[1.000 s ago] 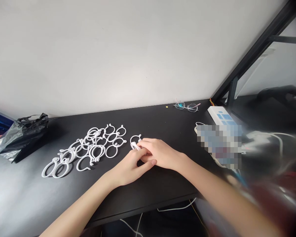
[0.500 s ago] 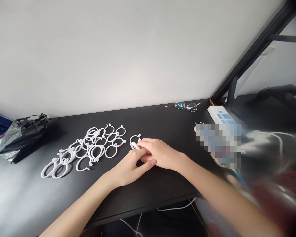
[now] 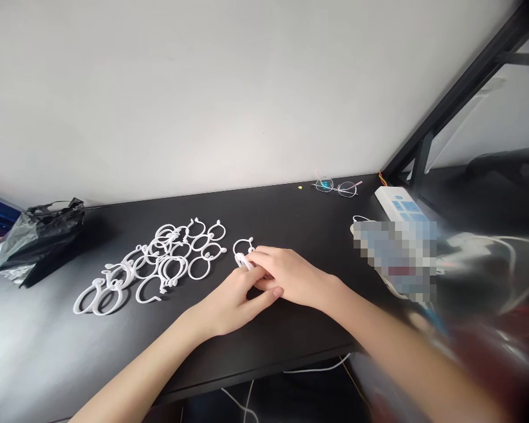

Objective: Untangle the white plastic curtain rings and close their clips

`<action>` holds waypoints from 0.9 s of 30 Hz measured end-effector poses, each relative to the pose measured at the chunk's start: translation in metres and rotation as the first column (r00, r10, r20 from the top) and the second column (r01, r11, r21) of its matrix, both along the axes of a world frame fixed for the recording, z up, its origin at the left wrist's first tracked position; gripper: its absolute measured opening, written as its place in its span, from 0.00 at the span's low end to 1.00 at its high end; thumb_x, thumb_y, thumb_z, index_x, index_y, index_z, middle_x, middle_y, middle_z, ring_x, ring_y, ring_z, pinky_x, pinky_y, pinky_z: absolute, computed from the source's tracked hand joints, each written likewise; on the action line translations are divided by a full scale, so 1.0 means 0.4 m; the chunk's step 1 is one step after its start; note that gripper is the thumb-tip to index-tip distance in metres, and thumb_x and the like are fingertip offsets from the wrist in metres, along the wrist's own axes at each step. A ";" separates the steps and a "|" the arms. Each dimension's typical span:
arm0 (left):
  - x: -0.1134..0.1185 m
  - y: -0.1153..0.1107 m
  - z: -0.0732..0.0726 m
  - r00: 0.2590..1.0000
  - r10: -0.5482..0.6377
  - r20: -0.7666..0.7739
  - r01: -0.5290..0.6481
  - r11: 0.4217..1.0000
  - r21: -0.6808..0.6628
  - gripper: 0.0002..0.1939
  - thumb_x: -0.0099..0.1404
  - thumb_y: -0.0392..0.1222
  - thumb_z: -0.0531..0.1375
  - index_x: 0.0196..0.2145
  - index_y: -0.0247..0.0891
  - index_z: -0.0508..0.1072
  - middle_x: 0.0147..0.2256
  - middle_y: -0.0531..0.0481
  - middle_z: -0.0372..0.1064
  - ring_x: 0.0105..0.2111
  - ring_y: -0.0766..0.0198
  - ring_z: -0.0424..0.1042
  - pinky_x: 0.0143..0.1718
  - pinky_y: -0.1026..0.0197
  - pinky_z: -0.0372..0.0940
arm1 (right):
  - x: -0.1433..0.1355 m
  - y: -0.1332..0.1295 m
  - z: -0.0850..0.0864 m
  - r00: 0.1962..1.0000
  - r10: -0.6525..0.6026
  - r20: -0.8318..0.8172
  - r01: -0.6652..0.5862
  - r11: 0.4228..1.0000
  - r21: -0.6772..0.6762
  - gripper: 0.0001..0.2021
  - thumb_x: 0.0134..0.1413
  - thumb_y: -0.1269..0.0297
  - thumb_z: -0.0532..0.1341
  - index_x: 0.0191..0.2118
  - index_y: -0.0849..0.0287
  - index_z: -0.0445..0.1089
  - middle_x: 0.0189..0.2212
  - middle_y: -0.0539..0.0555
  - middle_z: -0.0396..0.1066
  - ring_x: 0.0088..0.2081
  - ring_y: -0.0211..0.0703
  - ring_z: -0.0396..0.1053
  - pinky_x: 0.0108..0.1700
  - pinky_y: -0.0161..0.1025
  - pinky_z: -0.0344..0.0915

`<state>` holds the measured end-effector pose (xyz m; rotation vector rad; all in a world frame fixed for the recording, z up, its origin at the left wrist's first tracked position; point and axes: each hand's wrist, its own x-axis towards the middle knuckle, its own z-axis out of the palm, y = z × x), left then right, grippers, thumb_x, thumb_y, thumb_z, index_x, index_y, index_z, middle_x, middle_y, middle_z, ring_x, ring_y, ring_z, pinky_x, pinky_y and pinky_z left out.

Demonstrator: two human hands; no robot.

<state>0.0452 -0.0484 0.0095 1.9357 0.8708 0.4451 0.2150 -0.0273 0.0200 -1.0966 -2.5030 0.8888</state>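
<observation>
Thin white plastic ring with a small knob (image 3: 242,239) near the centre of the frame, just past the fingertips. Touching or overlapping it, a thicker white piece (image 3: 244,261), partly covered by the fingers.

Left hand (image 3: 234,302) and right hand (image 3: 293,275) meet here, fingers curled inward and overlapping, neither hand spread. Right fingertips lie against the thicker white piece; left index finger runs just below it. The overlap hides the contact, so I cannot tell whether either hand truly clasps it.

Left of centre, a loose heap of white knobbed rings (image 3: 162,258) on the black counter (image 3: 282,217), many overlapping. Along its lower edge, one white ring with a gap in its loop (image 3: 148,301); most others look like whole loops.

How far along, in my judgement: the handling at centre is mid-course, that piece not set aside. Many rings lie out of hand in the heap; how many are finished does not show.

Farther out: crumpled black plastic bag (image 3: 39,244), far left; thin-framed round eyeglasses (image 3: 335,188), upper right of centre, near the pale grey wall (image 3: 247,88); white power strip with blue labels (image 3: 397,202), right.
</observation>
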 end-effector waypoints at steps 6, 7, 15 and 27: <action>0.001 -0.006 -0.001 1.000 -0.005 -0.012 0.005 1.000 0.015 0.14 0.71 0.49 0.50 0.38 0.37 0.67 0.31 0.52 0.66 0.28 0.66 0.62 0.29 0.63 0.57 | 0.001 0.000 0.009 1.000 0.007 0.009 -0.007 1.000 -0.021 0.06 0.54 0.76 0.58 0.32 0.60 0.60 0.30 0.49 0.61 0.26 0.33 0.57 0.26 0.32 0.52; 0.001 -0.007 -0.001 1.000 -0.005 -0.010 0.005 1.000 0.016 0.14 0.72 0.49 0.50 0.38 0.37 0.67 0.31 0.52 0.66 0.29 0.65 0.62 0.30 0.62 0.58 | 0.001 0.001 0.010 1.000 0.009 0.007 -0.008 0.999 -0.031 0.06 0.53 0.76 0.58 0.32 0.60 0.60 0.30 0.49 0.61 0.26 0.33 0.57 0.26 0.32 0.52; 0.000 0.002 -0.005 1.000 0.004 0.003 -0.004 1.000 -0.001 0.13 0.71 0.48 0.51 0.38 0.36 0.67 0.32 0.52 0.67 0.29 0.66 0.63 0.29 0.63 0.58 | -0.002 0.010 -0.001 0.999 -0.012 -0.044 0.010 0.999 -0.044 0.07 0.53 0.75 0.60 0.31 0.59 0.60 0.29 0.47 0.60 0.25 0.32 0.56 0.26 0.32 0.50; -0.002 0.005 -0.012 1.000 0.022 0.011 -0.022 1.000 -0.014 0.13 0.71 0.50 0.51 0.36 0.37 0.66 0.29 0.53 0.64 0.28 0.66 0.60 0.29 0.63 0.57 | -0.003 0.015 -0.017 0.996 -0.027 -0.090 0.024 0.999 -0.032 0.05 0.52 0.74 0.60 0.32 0.59 0.62 0.28 0.46 0.60 0.25 0.31 0.56 0.26 0.31 0.50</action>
